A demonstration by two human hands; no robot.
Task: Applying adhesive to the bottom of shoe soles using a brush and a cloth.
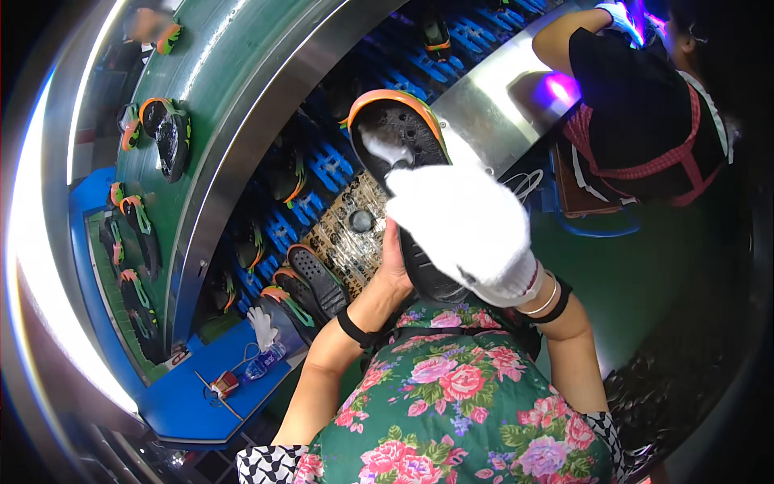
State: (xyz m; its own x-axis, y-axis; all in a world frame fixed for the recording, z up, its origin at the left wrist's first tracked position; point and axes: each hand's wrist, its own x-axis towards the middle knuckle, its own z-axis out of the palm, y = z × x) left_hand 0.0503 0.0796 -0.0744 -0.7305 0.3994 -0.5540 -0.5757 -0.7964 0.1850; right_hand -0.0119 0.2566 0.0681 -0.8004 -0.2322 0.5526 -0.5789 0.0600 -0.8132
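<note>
A long black shoe sole (414, 129) with an orange rim and round holes in its bed is held up in front of me. My left hand (393, 262), bare, grips its left edge, the thumb along the side and the other fingers hidden beneath. My right hand (463, 222), in a white glove, is closed over the sole's middle. From its fingertips sticks what looks like a small brush (387, 148), its pale end against the inside of the sole. The glove hides the handle and much of the sole.
More soles (318, 278) stand at left, beside a taped cardboard piece (339, 234) with a round dark lid on it. A green conveyor (205, 73) carries soles. On a blue table (189, 403) lie a white glove and a bottle. A co-worker (645, 121) sits at far right.
</note>
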